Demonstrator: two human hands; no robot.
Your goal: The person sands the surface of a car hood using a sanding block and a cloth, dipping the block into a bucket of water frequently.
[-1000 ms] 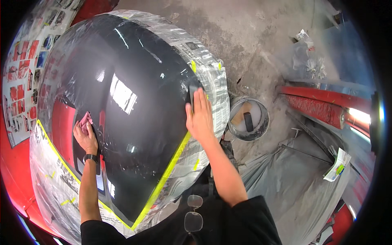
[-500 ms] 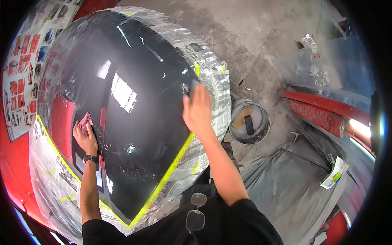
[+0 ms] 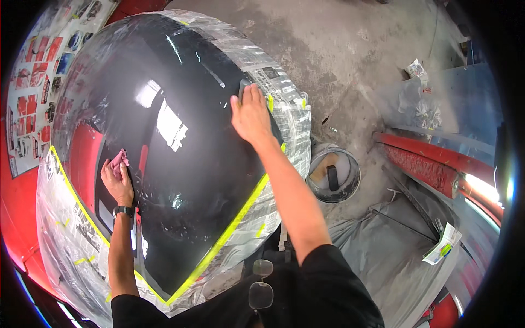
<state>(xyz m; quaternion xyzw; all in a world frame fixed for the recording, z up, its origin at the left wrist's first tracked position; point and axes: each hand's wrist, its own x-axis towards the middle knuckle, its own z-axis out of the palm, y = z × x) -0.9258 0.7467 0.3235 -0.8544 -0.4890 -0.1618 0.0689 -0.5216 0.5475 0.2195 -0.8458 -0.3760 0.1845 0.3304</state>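
While left grip (image 3: pixel 118 183) pinches pink cloth (image 3: pixel 118 160), flattened right grip (image 3: pixel 252 116) overlies grey pad (image 3: pixel 244 85).

The scene is lit brightly and fairly evenly. On the glossy black panel (image 3: pixel 219 158), a white glare patch (image 3: pixel 171 127) is mirrored at ten o'clock, ringed by smaller glints. At three o'clock, a bright strip (image 3: pixel 481 187) is burnt out to white, and blue fringing (image 3: pixel 511 186) is thrown along the rim beside it. Clear sheeting (image 3: pixel 454 98) at two o'clock is rendered hazily. Edges are bent by the fisheye; the corners are lost in black.
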